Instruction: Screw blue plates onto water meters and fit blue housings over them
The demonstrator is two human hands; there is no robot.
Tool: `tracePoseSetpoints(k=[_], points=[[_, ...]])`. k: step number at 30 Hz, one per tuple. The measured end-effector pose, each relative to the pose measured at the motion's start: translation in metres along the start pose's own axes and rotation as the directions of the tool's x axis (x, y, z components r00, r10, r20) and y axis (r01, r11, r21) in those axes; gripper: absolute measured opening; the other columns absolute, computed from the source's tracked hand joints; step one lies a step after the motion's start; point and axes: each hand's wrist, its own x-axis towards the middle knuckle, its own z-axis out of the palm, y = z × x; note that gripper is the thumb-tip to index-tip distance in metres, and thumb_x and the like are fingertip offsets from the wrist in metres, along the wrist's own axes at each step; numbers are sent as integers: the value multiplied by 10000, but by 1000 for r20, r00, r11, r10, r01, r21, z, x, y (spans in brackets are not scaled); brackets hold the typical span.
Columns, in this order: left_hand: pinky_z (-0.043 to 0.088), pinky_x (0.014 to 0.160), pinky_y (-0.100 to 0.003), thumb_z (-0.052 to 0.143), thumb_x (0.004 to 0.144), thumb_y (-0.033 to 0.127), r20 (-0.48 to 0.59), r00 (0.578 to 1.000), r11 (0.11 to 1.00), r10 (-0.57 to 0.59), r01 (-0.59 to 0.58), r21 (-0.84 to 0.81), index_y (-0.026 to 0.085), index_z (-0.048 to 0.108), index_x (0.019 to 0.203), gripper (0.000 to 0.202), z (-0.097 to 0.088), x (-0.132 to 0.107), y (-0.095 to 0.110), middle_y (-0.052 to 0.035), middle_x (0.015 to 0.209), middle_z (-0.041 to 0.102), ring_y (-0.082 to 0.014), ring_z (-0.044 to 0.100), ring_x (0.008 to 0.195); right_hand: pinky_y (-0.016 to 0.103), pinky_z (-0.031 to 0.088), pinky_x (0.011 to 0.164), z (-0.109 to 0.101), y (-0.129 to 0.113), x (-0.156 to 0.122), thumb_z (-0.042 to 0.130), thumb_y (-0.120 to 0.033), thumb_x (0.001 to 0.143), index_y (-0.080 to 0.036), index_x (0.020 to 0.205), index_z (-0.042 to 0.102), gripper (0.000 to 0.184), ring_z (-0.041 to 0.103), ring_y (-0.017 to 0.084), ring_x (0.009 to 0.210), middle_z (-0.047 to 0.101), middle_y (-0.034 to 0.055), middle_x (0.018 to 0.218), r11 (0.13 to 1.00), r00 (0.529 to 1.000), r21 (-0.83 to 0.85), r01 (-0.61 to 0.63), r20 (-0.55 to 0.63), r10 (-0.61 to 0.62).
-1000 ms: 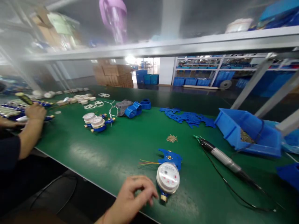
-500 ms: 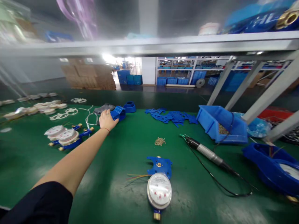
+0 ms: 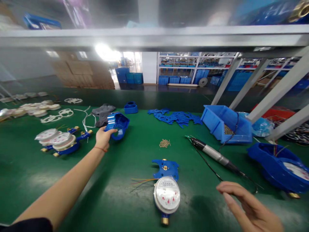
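Left hand: the left hand (image 3: 103, 137) is stretched far over the tabletop (image 3: 120, 180), its grip grasping the near left edge of a blue housing (image 3: 122, 120).
Blue housing: left of centre, tilted, just right of a grey cloth (image 3: 102, 113); whether it touches the tabletop I cannot tell.
Right hand: the right hand (image 3: 249, 206) is at the near right, grip released, thumb and fingers parted, near the black cable of the driver.
Meter: a round white meter (image 3: 167, 195) lies near centre, wires (image 3: 143, 180) running left, a blue plate (image 3: 166, 169) at its far side.
Screws: a small pile (image 3: 164, 143) beyond the plate.
Driver: a black-and-silver driver (image 3: 214, 155) lies right of the pile, tip pointing far left.
Left side: two more meters (image 3: 61, 141), side by side.
Far right: a blue bin (image 3: 212, 124) holding small metal parts.
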Motion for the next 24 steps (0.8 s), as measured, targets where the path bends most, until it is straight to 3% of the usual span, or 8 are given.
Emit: tracePoseSetpoints(k=[3, 5, 8, 10, 12, 15, 20, 24], points=[[439, 501, -176, 624, 699, 84, 109, 988, 940, -113, 141, -310, 117, 566, 727, 72, -31, -66, -2, 18, 654, 506, -80, 489, 545, 203, 535, 760, 36, -56, 35, 544, -301, 891, -231, 901, 626, 108, 654, 132, 867, 675, 15, 932, 963, 948, 126, 237, 185, -257], [489, 544, -189, 637, 644, 127, 152, 978, 866, -146, 200, -459, 130, 581, 726, 99, -49, -110, -2, 23, 640, 509, -79, 500, 543, 276, 525, 829, 60, -92, 59, 551, -286, 887, -211, 964, 635, 136, 631, 163, 933, 667, 42, 995, 948, 856, 125, 294, 406, -319], [530, 583, -208, 683, 598, 170, 174, 972, 769, -158, 232, -596, 139, 609, 761, 181, -64, -158, 0, 5, 708, 573, -90, 540, 579, 417, 485, 906, 96, -132, 88, 664, -302, 811, -155, 1082, 650, 309, 607, 277, 1028, 662, 120, 1066, 888, 576, -75, 454, 785, -228], [537, 581, -212, 719, 576, 160, 188, 969, 726, -159, 244, -643, 139, 622, 778, 226, -68, -176, 2, -7, 746, 602, -106, 564, 606, 452, 500, 840, 117, -148, 99, 761, -265, 703, -91, 1028, 686, 376, 629, 354, 972, 679, 186, 986, 815, 396, -141, 563, 911, -116], [530, 560, -196, 725, 567, 117, 197, 965, 696, -172, 260, -669, 129, 629, 770, 225, -70, -184, 4, -8, 721, 606, -103, 563, 588, 429, 514, 749, 132, -152, 104, 809, -193, 605, -69, 917, 721, 347, 652, 383, 887, 692, 207, 885, 796, 305, -125, 592, 949, -77], [540, 565, -208, 650, 649, 104, 182, 961, 666, -209, 276, -693, 134, 641, 768, 124, -71, -189, 3, -11, 696, 622, -107, 579, 572, 346, 492, 710, 137, -143, 104, 758, -149, 649, -129, 879, 742, 231, 667, 332, 869, 710, 151, 860, 842, 309, -86, 533, 946, -99], [574, 662, -310, 483, 863, 191, 180, 946, 697, -268, 320, -642, 187, 665, 905, 187, -65, -194, -9, -43, 940, 692, -173, 658, 778, 236, 431, 702, 124, -112, 96, 531, -175, 857, -152, 927, 717, 200, 646, 174, 822, 712, 68, 896, 957, 436, 54, 286, 882, -180], [539, 774, -276, 504, 893, 240, 222, 950, 772, -221, 310, -555, 150, 657, 996, 205, -49, -194, -28, -78, 1036, 675, -176, 637, 915, 224, 405, 674, 122, -102, 92, 606, -164, 783, -116, 956, 673, 192, 585, 140, 743, 671, 43, 838, 974, 472, 197, 109, 852, -225]])
